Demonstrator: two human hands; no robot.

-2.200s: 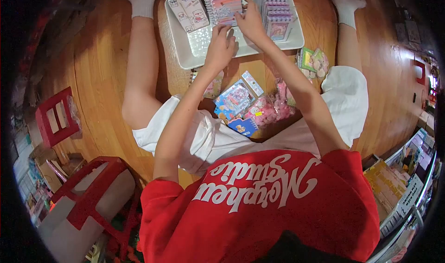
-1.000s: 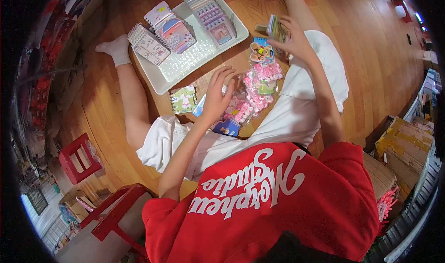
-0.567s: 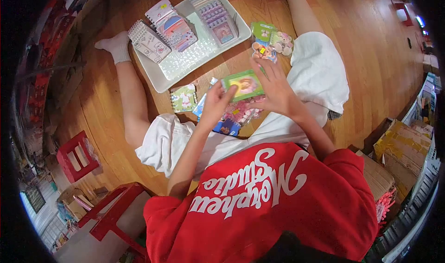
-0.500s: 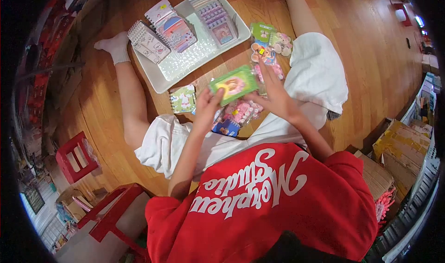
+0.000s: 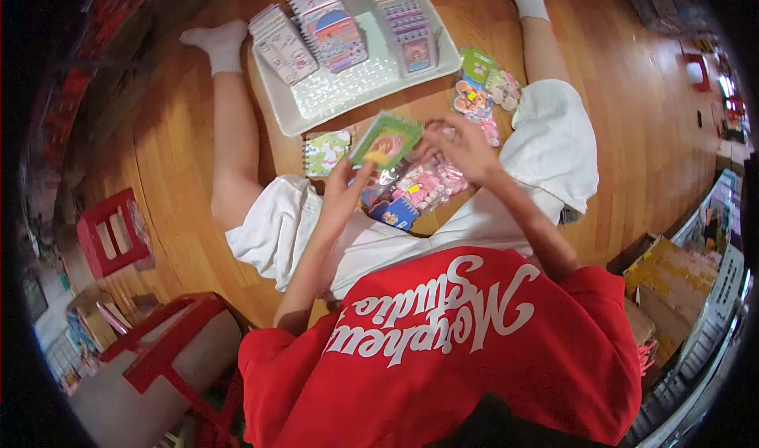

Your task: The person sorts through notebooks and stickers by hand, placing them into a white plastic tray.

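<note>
the left hand (image 5: 341,189) is pinching the green notebook (image 5: 385,139) upright, face showing, while the right hand (image 5: 461,144) is gripping its far edge, steadying it over the floor (image 5: 182,140).

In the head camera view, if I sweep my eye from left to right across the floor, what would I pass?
Red stool → small spiral notebook on the floor → green notebook held in the left hand → right hand → packets of small trinkets → yellow cardboard boxes.

notebooks (image 5: 336,31) in tray (image 5: 348,92), packets (image 5: 423,187) on floor (image 5: 174,148) nearer
</note>
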